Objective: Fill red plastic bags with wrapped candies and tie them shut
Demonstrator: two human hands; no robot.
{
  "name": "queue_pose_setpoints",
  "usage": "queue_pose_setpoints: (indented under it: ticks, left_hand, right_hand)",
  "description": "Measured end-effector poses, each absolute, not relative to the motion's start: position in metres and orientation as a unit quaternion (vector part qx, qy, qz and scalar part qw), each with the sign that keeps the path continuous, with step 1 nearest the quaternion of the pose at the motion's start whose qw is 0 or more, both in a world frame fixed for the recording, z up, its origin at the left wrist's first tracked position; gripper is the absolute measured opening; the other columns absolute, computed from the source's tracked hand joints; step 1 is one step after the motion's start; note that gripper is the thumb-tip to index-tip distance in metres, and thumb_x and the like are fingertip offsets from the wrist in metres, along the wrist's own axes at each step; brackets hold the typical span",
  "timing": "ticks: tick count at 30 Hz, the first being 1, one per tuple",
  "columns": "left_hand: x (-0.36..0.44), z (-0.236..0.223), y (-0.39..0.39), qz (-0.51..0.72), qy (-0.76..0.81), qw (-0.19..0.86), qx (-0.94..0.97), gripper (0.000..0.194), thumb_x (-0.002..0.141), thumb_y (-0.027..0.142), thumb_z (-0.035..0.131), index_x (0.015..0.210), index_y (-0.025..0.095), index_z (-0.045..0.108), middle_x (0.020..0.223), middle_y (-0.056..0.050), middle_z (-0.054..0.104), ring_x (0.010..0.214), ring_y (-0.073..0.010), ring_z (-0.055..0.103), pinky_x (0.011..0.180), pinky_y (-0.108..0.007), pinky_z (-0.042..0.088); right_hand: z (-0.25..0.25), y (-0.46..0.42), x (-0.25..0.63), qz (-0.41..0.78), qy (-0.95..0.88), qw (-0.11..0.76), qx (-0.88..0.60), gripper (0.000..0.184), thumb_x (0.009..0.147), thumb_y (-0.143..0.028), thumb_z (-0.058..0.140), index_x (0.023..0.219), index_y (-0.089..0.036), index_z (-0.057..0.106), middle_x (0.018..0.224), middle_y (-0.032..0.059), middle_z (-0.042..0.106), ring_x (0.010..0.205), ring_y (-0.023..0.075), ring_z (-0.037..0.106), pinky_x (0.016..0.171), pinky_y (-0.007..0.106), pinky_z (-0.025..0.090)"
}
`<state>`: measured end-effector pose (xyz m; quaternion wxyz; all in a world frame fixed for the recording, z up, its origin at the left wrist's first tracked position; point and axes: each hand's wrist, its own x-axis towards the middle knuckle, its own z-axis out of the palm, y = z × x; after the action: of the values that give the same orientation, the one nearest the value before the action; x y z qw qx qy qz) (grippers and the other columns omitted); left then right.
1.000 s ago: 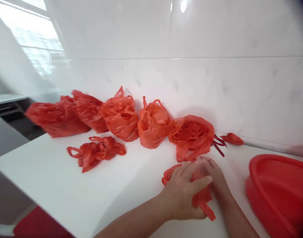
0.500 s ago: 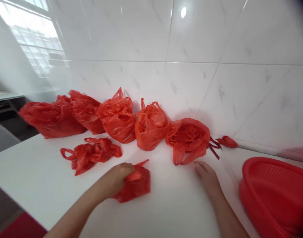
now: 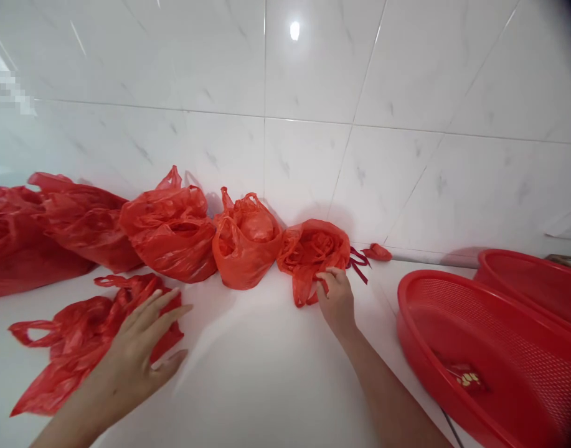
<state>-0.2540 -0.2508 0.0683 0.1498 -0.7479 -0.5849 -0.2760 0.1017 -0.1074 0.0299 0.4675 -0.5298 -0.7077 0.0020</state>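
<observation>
My left hand (image 3: 138,345) is open, fingers spread, over crumpled red plastic bags (image 3: 86,323) lying on the white tabletop (image 3: 248,367). It holds nothing, and part of those bags is hidden beneath it. My right hand (image 3: 337,305) is at the front of an opened red plastic bag (image 3: 313,239) that has crumpled red plastic inside. Its curled fingers and thumb pinch the bag's loose front edge, which hangs over the tabletop.
Several filled red bags (image 3: 173,230) stand in a row against the tiled wall (image 3: 304,162). A dark red ribbon (image 3: 358,266) and a small red bundle (image 3: 377,252) lie right of the opened bag. Two red plastic baskets (image 3: 409,298) stand at right; the nearer contains a small packet (image 3: 467,378).
My left hand has moved left and let go of the red bag, which now lies with the crumpled ones. My right hand has closed on the opened bag's edge. The view has turned right.
</observation>
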Motion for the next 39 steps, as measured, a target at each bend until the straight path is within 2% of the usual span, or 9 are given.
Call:
queue_pose_setpoints:
  ticks: [4,8,11,14,18,22,28,33,39]
  left_hand:
    - [-0.218,0.065,-0.244,-0.281,-0.55,0.081,-0.783,0.038,0.081,0.035,0.058,0.119,0.032,0.058,0.135,-0.004,0.054,0.12,-0.0271,0.054,0.096,-0.043,0.049]
    - [-0.196,0.038,-0.236,-0.221,-0.547,-0.043,-0.807,0.035,0.084,0.028,0.054,0.118,0.031,0.061,0.126,-0.004,0.062,0.112,-0.0242,0.061,0.095,-0.039,0.051]
    - [-0.177,0.016,-0.237,-0.152,-0.556,-0.129,-0.807,0.046,0.078,0.025,0.058,0.124,0.033,0.058,0.14,-0.006,0.05,0.125,-0.0284,0.05,0.102,-0.046,0.043]
    - [-0.163,-0.001,-0.24,-0.123,-0.548,-0.165,-0.811,0.055,0.078,0.033,0.061,0.132,0.032,0.051,0.15,-0.008,0.035,0.137,-0.0333,0.032,0.109,-0.056,0.028]
    - [-0.156,-0.013,-0.236,-0.142,-0.539,-0.171,-0.813,0.055,0.082,0.038,0.057,0.135,0.033,0.046,0.153,-0.007,0.029,0.141,-0.0313,0.023,0.112,-0.059,0.017]
    - [-0.15,-0.015,-0.223,-0.144,-0.546,-0.191,-0.803,0.06,0.076,0.033,0.063,0.134,0.031,0.048,0.153,-0.007,0.029,0.141,-0.0308,0.021,0.113,-0.057,0.014]
    - [-0.101,-0.004,-0.191,-0.251,-0.5,-0.139,-0.817,0.073,0.07,0.019,0.065,0.138,0.028,0.04,0.157,-0.008,0.018,0.143,-0.0329,0.015,0.109,-0.056,0.028]
    - [-0.043,0.012,-0.144,-0.322,-0.425,-0.034,-0.845,0.053,0.076,0.019,0.062,0.127,0.024,0.051,0.152,-0.012,0.028,0.141,-0.0327,0.02,0.11,-0.055,0.025]
    - [-0.02,0.01,-0.084,-0.357,-0.51,-0.065,-0.78,0.055,0.067,0.028,0.074,0.119,0.023,0.059,0.14,-0.015,0.044,0.136,-0.0395,0.026,0.107,-0.06,0.023]
  right_hand:
    - [0.045,-0.081,0.095,-0.061,-0.737,0.366,-0.565,0.035,0.084,-0.015,0.047,0.115,-0.017,0.063,0.14,0.0155,0.037,0.128,0.031,0.035,0.104,0.047,0.031]
    - [0.05,-0.06,0.096,-0.012,-0.721,0.325,-0.612,0.056,0.078,-0.006,0.052,0.131,-0.023,0.052,0.143,0.0153,0.037,0.121,0.0332,0.042,0.097,0.048,0.033]
    - [0.052,-0.047,0.103,0.036,-0.709,0.336,-0.619,0.036,0.078,-0.006,0.05,0.106,-0.019,0.068,0.114,0.0159,0.061,0.102,0.0294,0.056,0.086,0.043,0.039]
    - [0.058,-0.035,0.109,0.088,-0.688,0.369,-0.618,0.022,0.083,-0.016,0.048,0.082,-0.017,0.07,0.081,0.0116,0.067,0.085,0.0254,0.062,0.076,0.037,0.043]
    - [0.071,-0.024,0.11,0.174,-0.653,0.447,-0.586,0.032,0.089,-0.032,0.04,0.097,-0.017,0.067,0.089,0.0076,0.07,0.082,0.0208,0.064,0.074,0.034,0.047]
    - [0.083,-0.02,0.108,0.272,-0.638,0.499,-0.519,0.037,0.086,-0.038,0.044,0.112,-0.02,0.064,0.112,0.0054,0.067,0.1,0.0191,0.063,0.083,0.032,0.049]
    - [0.095,-0.028,0.108,0.361,-0.628,0.525,-0.446,0.036,0.077,-0.038,0.058,0.11,-0.024,0.067,0.127,0.0024,0.06,0.12,0.0205,0.053,0.104,0.036,0.039]
    - [0.104,-0.05,0.11,0.394,-0.635,0.513,-0.422,0.034,0.079,-0.04,0.059,0.107,-0.024,0.068,0.119,0.0041,0.065,0.114,0.0228,0.057,0.101,0.042,0.04]
    - [0.116,-0.114,0.133,0.332,-0.621,0.588,-0.399,0.023,0.085,-0.036,0.055,0.101,-0.026,0.069,0.13,0.003,0.057,0.124,0.0216,0.046,0.106,0.04,0.035]
